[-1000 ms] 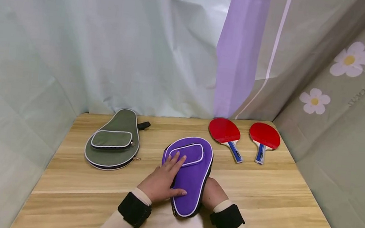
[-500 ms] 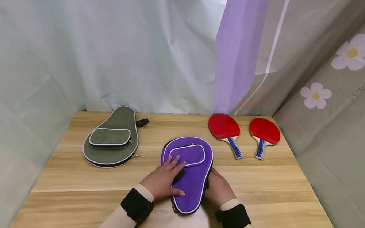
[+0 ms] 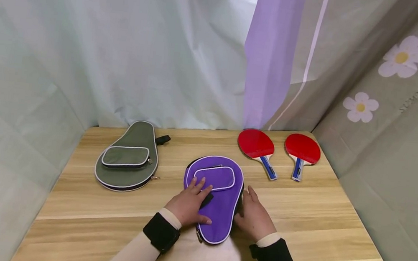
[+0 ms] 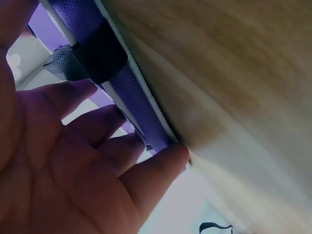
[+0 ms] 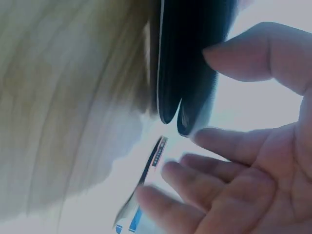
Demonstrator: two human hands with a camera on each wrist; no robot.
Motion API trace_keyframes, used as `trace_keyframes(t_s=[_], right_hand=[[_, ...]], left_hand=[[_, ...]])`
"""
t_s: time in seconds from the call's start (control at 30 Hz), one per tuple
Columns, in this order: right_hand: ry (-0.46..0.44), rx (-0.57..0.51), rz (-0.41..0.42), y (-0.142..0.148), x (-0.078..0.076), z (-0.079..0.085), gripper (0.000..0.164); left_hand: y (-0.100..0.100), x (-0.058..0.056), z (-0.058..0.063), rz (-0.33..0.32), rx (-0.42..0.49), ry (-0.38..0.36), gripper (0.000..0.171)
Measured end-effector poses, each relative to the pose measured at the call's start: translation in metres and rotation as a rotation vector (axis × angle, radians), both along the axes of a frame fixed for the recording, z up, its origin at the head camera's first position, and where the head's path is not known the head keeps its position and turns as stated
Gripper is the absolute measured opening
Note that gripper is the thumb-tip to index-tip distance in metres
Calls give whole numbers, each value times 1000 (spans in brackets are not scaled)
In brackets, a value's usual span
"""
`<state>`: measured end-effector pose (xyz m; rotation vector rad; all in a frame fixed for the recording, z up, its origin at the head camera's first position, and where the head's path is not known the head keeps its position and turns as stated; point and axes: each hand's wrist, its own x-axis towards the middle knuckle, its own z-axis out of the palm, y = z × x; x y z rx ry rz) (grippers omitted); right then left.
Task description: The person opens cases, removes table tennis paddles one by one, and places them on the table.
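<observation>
A purple table tennis bat case [image 3: 220,209] with white piping and a small pocket lies on the wooden table. My left hand [image 3: 186,206] rests on its left part, fingers spread near the pocket. A black strap [image 4: 102,51] shows on the case's side in the left wrist view. Just beyond the right edge is my right hand [image 3: 257,217], its fingers loosely extended and its thumb close to the side. From the right wrist, the case's black side [image 5: 195,53] shows two layers parting at the far end. I cannot tell whether the thumb touches it.
A green bat case [image 3: 128,160] lies at the back left, its black strap pointing right. Two red bats with blue handles, the nearer-centre bat [image 3: 256,145] and the outer bat [image 3: 303,150], lie at the back right. Curtains [image 3: 144,57] stand behind the table's far edge.
My right hand has come out from behind the case's right side and moved slightly right, so its fingers now show. The left hand stays on the case, which lies a little flatter.
</observation>
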<state>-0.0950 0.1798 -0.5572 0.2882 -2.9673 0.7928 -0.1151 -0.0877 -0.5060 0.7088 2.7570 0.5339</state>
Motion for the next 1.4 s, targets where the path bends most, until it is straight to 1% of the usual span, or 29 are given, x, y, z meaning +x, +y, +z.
trace_keyframes(t_s=[0.07, 0.1, 0.17, 0.2, 0.23, 0.3, 0.33, 0.37, 0.4, 0.43, 0.47, 0.53, 0.57, 0.6, 0.63, 0.7, 0.73, 0.77, 0.8, 0.83, 0.9, 1.0, 1.1, 1.2, 1.23, 1.27, 1.3, 1.33, 1.4], right_hand=[[-2, -40, 21, -6, 3, 13, 85], [23, -51, 48, -8, 3, 11, 84], [-16, -67, 97, -18, 6, 27, 78], [-24, -73, 128, -21, 5, 26, 77], [-52, -61, 151, -26, 6, 32, 74], [-100, -29, 180, -35, 7, 34, 73], [-145, -21, 182, -41, 10, 42, 75], [-146, -9, 192, -43, 10, 39, 78], [-122, 19, 204, -44, 9, 31, 78], [-131, 53, 207, -47, 10, 34, 79], [-122, 68, 213, -47, 8, 31, 81], [-75, 96, 221, -45, 4, 17, 83], [-59, 109, 221, -44, 1, 10, 84], [-45, 126, 220, -44, -1, 4, 85], [-67, 121, 220, -45, 0, 6, 87], [-69, 129, 219, -46, -1, 2, 87], [-76, 133, 221, -48, 0, 7, 87], [-66, 153, 223, -48, 0, 8, 88], [-68, 159, 224, -50, 0, 13, 87], [-45, 179, 228, -50, 0, 14, 85], [-42, 182, 222, -51, 1, 24, 82], [-64, 170, 211, -52, 6, 38, 75], [-77, 164, 225, -52, 10, 44, 68], [-89, 165, 255, -57, 10, 47, 68], [-90, 175, 263, -58, 8, 48, 69], [-86, 189, 268, -59, 6, 47, 71], [-98, 199, 263, -61, 4, 47, 72], [-86, 218, 262, -61, 0, 42, 73], [-70, 243, 247, -60, -7, 33, 74]], left_hand=[[-1, 1, 0, 6, -19, 18, 109], [-1, 1, 1, 9, -28, 27, 109], [-2, 1, 1, 14, -39, 38, 109], [-2, 1, 1, 15, -42, 42, 109], [-2, 1, 1, 16, -43, 48, 108], [-2, 1, 0, 12, -48, 55, 107], [-3, 1, -1, 9, -47, 57, 107], [-3, 0, -1, 7, -47, 59, 106], [-4, -1, -2, 3, -44, 62, 106], [-5, -1, -1, 1, -40, 63, 105], [-6, -2, -1, -2, -35, 63, 105], [-7, -2, 0, -5, -30, 65, 104], [-8, -3, -6, -11, -28, 88, 103], [-8, -1, -6, -11, -32, 88, 104], [-8, 2, -7, -10, -37, 84, 105], [-8, 6, -15, -20, -39, 88, 108], [-7, 9, -20, -29, -42, 88, 109], [-7, 10, -24, -42, -52, 86, 108], [-5, 13, -24, -51, -58, 68, 107], [-5, 14, -29, -66, -59, 77, 106], [-4, 13, -35, -87, -75, 89, 101], [-4, 8, -41, -93, -78, 88, 95], [-4, -1, -44, -80, -63, 89, 92], [-5, -13, -38, -62, -43, 64, 88], [-6, -17, -36, -58, -34, 57, 86], [-6, -20, -31, -55, -31, 41, 85], [-6, -26, -30, -62, -29, 35, 84], [-7, -30, -31, -66, -26, 26, 83], [-6, -36, -26, -78, -22, 7, 83]])
